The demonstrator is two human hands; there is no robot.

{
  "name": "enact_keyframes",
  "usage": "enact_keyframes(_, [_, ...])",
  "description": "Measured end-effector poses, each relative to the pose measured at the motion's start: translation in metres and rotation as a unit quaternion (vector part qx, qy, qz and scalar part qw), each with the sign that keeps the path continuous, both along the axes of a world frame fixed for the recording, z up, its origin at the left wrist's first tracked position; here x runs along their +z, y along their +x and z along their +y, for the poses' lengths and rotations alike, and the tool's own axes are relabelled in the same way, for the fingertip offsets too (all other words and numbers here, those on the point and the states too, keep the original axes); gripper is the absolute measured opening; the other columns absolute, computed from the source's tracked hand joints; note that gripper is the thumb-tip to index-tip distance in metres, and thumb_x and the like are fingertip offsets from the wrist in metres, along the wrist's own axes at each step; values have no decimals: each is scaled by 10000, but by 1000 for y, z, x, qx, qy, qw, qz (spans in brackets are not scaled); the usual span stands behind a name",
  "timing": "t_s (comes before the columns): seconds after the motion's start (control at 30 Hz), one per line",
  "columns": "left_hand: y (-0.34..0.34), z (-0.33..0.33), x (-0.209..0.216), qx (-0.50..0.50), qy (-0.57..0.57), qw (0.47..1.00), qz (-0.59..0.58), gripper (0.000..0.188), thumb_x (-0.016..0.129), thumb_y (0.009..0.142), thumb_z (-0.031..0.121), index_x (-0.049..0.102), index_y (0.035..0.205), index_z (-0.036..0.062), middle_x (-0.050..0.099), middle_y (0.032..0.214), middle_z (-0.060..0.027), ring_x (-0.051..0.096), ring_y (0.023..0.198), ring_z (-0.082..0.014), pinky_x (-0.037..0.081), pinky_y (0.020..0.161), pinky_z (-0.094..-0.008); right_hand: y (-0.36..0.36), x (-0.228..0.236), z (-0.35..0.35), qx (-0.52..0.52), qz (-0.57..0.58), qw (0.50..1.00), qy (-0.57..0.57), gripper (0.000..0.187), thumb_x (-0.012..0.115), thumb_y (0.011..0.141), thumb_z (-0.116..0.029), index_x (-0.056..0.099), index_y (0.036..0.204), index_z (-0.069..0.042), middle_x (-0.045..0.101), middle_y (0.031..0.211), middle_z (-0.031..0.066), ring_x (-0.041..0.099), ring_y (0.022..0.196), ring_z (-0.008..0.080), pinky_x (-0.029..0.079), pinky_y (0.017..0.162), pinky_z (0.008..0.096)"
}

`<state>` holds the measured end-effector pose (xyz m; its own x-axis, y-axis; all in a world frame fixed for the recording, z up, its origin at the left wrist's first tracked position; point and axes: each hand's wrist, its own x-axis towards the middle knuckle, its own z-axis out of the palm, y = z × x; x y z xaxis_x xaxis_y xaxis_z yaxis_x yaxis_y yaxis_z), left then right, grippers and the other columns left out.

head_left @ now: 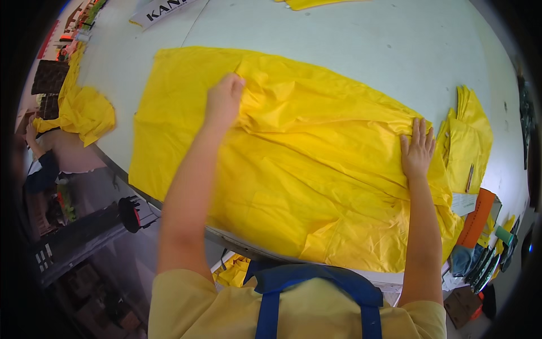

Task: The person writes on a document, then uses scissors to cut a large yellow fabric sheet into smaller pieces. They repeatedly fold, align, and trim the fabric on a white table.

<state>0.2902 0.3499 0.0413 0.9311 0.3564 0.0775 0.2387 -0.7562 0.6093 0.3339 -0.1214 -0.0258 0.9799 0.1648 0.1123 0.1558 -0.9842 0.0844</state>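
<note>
A large, glossy yellow waterproof garment point(271, 169) lies spread across the pale table, creased along its middle and smoother at its left end. My left hand point(223, 97) is closed on a fold of its fabric near the upper middle, pulling up wrinkles beside the fingers. Toward the garment's right end, my right hand point(418, 150) rests flat on the cloth with its fingers stretched out. Whatever lies under the fabric is hidden.
Folded yellow pieces point(471, 133) lie at the right, with a pen point(470, 177) on them. Near them is an orange strip point(476, 217). At the far left, another person's hand point(32, 133) is beside more yellow cloth point(93, 113). The table point(361, 42) extends beyond the garment.
</note>
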Motion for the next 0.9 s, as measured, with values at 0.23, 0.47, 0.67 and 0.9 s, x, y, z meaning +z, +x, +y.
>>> enact_keyframes(0.23, [82, 41, -27, -54, 170, 974, 141, 106, 584, 862, 156, 556, 953, 109, 609, 981, -107, 568, 910, -311, 449, 729, -428, 27, 30, -1, -30, 83, 995, -44, 465, 532, 895, -300, 439, 1325, -147, 392, 1404, 81, 341, 1293, 333, 253, 1068, 471])
enact_keyframes(0.47, [125, 22, -4, -217, 322, 887, 251, 296, 622, 774, 89, 608, 1056, 180, 583, 1158, -34, 478, 1119, -262, 431, 875, -417, 81, 73, 7, 44, 227, 973, -20, 318, 613, 749, -67, 530, 1054, -32, 619, 999, 143, 545, 1029, 355, 450, 836, 431])
enact_keyframes(0.67, [80, 60, 31, -305, 239, 910, 147, 293, 587, 719, 4, 598, 990, 114, 583, 1031, -90, 527, 998, -316, 453, 795, -407, 1, 149, 1, 65, 131, 956, 255, 195, 539, 716, 16, 493, 906, 11, 543, 864, 181, 536, 846, 341, 440, 728, 376])
enact_keyframes(0.9, [-166, 61, 79, -292, 358, 864, -201, 144, 631, 609, 67, 493, 608, 110, 417, 615, -87, 495, 566, -281, 399, 490, -376, -243, 158, -26, 250, 6, 941, 228, 229, 573, 578, 32, 484, 757, -80, 465, 751, 109, 471, 705, 305, 363, 620, 407])
